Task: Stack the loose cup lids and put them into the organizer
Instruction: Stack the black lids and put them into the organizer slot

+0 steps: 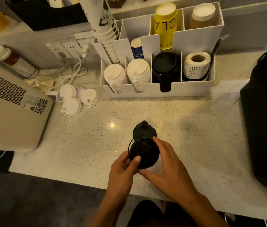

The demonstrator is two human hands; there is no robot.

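Above worktop (195, 128): both hands' fingers (137, 159) clamped on black lid (146, 153); stacking step; next, seat onto second black lid (141, 131).

Both hands (124, 167) (167, 163) grip black lid (146, 153); second black lid (143, 131) on counter (195, 136).

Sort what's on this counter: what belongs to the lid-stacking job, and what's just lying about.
Job: black lid held by left hand and right hand; second black lid behind it; three loose white lids; organizer.

Lying about: label roll, bottle, charging cables, beige appliance.
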